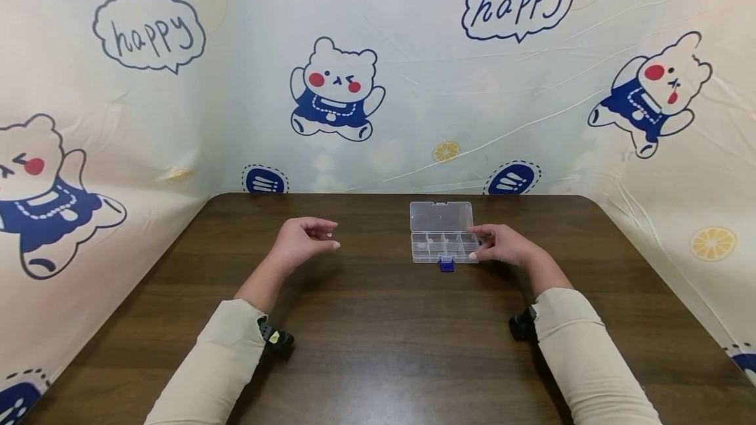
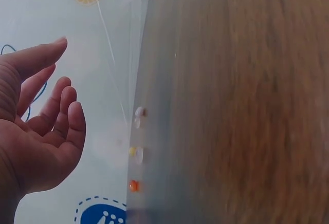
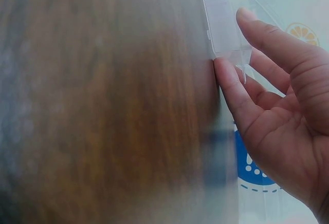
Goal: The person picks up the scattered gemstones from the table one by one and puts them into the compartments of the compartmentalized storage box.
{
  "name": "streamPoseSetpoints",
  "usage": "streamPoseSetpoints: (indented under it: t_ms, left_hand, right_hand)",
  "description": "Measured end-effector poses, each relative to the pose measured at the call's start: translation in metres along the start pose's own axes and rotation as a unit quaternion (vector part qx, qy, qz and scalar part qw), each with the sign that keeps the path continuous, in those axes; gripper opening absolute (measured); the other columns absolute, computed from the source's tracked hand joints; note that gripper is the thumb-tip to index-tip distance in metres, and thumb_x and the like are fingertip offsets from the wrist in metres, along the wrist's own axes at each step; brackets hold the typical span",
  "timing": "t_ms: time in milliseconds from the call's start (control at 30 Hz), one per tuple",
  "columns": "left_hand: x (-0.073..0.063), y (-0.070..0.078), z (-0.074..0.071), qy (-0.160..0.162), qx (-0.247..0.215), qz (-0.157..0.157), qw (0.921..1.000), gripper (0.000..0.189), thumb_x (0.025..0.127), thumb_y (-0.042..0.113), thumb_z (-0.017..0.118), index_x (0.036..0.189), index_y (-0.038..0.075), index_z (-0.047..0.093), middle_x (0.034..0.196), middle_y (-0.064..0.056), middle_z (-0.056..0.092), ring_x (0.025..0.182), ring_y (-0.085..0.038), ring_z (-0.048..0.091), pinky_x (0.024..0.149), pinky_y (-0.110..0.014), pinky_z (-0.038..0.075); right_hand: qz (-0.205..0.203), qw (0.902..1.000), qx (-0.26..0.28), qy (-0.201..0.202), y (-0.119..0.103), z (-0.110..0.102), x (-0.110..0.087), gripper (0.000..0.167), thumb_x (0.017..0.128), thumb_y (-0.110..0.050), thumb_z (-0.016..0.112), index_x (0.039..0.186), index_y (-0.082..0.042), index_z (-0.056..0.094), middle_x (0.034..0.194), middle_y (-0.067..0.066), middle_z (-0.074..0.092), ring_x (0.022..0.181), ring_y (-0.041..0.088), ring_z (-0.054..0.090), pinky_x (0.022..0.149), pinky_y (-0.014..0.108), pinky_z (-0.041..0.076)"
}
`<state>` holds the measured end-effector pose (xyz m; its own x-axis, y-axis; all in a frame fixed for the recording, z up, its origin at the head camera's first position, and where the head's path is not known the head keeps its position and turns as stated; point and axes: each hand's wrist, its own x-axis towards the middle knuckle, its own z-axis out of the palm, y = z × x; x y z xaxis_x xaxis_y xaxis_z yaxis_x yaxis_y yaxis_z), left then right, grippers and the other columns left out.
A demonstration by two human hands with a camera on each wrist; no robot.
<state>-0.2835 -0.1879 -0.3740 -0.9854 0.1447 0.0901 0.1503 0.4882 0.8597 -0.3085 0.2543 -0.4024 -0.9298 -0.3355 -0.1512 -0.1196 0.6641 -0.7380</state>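
Observation:
The left hand (image 1: 302, 241) hovers over the table, left of the box, with its fingers loosely bent and a gap between thumb and fingers in the head view. Nothing shows in its grasp. A clear plastic compartment box (image 1: 444, 246) stands with its lid (image 1: 441, 216) raised at the back and a blue clasp (image 1: 447, 265) at the front. At its right end, the right hand (image 1: 504, 244) holds the box, thumb by the front corner and a finger by the back corner. Small white (image 2: 140, 112), yellow (image 2: 132, 152) and orange pieces (image 2: 133, 185) lie on the table in the left wrist view.
The brown wooden table (image 1: 378, 340) reaches back to a printed cloth (image 1: 413, 110) with bears, which also hangs on both sides. A dark wrist camera (image 1: 280, 340) sits on the left wrist, another (image 1: 522, 325) on the right.

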Motion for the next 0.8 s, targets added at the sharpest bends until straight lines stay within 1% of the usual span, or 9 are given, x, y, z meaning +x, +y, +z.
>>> streamPoseSetpoints:
  t_ms: [100, 200, 333, 433, 600, 667, 800]
  left_hand:
    - [-0.001, -0.004, -0.004, -0.009, -0.004, -0.001, 1.0000, 0.041, 0.077, 0.017, 0.085, 0.115, 0.009, 0.072, 0.116, -0.017, 0.067, 0.106, -0.031, 0.060, 0.088, -0.041, 0.051]
    - [-0.001, -0.008, -0.008, -0.013, -0.010, -0.003, 0.9999, 0.041, 0.077, 0.014, 0.084, 0.115, 0.009, 0.072, 0.119, -0.018, 0.066, 0.111, -0.036, 0.058, 0.090, -0.044, 0.050]
    - [-0.001, -0.013, -0.012, -0.012, -0.010, 0.004, 0.9999, 0.042, 0.077, 0.009, 0.083, 0.116, 0.005, 0.070, 0.121, -0.020, 0.065, 0.113, -0.038, 0.057, 0.091, -0.045, 0.049]
    - [-0.002, -0.016, -0.014, -0.010, -0.004, 0.015, 0.9998, 0.044, 0.076, 0.008, 0.083, 0.117, 0.002, 0.069, 0.121, -0.022, 0.064, 0.112, -0.039, 0.058, 0.091, -0.046, 0.049]
    - [-0.003, -0.019, -0.017, -0.011, 0.008, 0.012, 0.9998, 0.045, 0.076, 0.009, 0.084, 0.118, 0.001, 0.069, 0.121, -0.022, 0.064, 0.112, -0.039, 0.058, 0.093, -0.047, 0.048]
    - [-0.004, -0.020, -0.019, -0.016, 0.013, 0.007, 0.9998, 0.046, 0.075, 0.009, 0.085, 0.118, 0.003, 0.070, 0.122, -0.021, 0.064, 0.112, -0.039, 0.057, 0.092, -0.047, 0.048]
    - [-0.005, -0.025, -0.023, -0.037, 0.031, 0.005, 0.9988, 0.049, 0.074, 0.011, 0.086, 0.120, 0.005, 0.069, 0.124, -0.020, 0.063, 0.113, -0.037, 0.056, 0.092, -0.048, 0.048]
  right_hand:
    - [-0.001, 1.0000, -0.001, -0.001, 0.001, 0.000, 0.000, 0.070, 0.084, -0.022, 0.078, 0.144, -0.005, 0.046, 0.141, 0.026, 0.044, 0.098, 0.026, 0.060, 0.095, 0.043, 0.048]
    - [-0.002, 1.0000, -0.002, -0.002, 0.001, 0.000, 0.000, 0.070, 0.084, -0.022, 0.078, 0.144, -0.005, 0.046, 0.141, 0.026, 0.045, 0.098, 0.025, 0.060, 0.095, 0.043, 0.049]
    - [0.000, 1.0000, -0.001, -0.002, 0.001, 0.000, 0.001, 0.069, 0.085, -0.022, 0.078, 0.144, -0.006, 0.046, 0.141, 0.026, 0.044, 0.098, 0.026, 0.060, 0.094, 0.042, 0.049]
    - [0.002, 1.0000, -0.003, 0.000, 0.000, 0.000, 0.000, 0.070, 0.084, -0.023, 0.078, 0.144, -0.006, 0.046, 0.142, 0.026, 0.044, 0.098, 0.026, 0.060, 0.095, 0.043, 0.048]
    - [0.004, 1.0000, 0.000, 0.002, 0.000, 0.000, 0.000, 0.070, 0.084, -0.022, 0.079, 0.144, -0.006, 0.047, 0.141, 0.025, 0.045, 0.097, 0.026, 0.060, 0.095, 0.043, 0.049]
    - [0.000, 1.0000, 0.003, 0.000, 0.000, 0.001, 0.001, 0.070, 0.084, -0.022, 0.079, 0.144, -0.005, 0.047, 0.141, 0.026, 0.045, 0.098, 0.025, 0.060, 0.094, 0.043, 0.049]
    - [-0.005, 1.0000, 0.006, 0.000, 0.000, 0.002, 0.001, 0.070, 0.083, -0.019, 0.080, 0.143, -0.004, 0.047, 0.140, 0.027, 0.045, 0.098, 0.025, 0.061, 0.092, 0.042, 0.050]
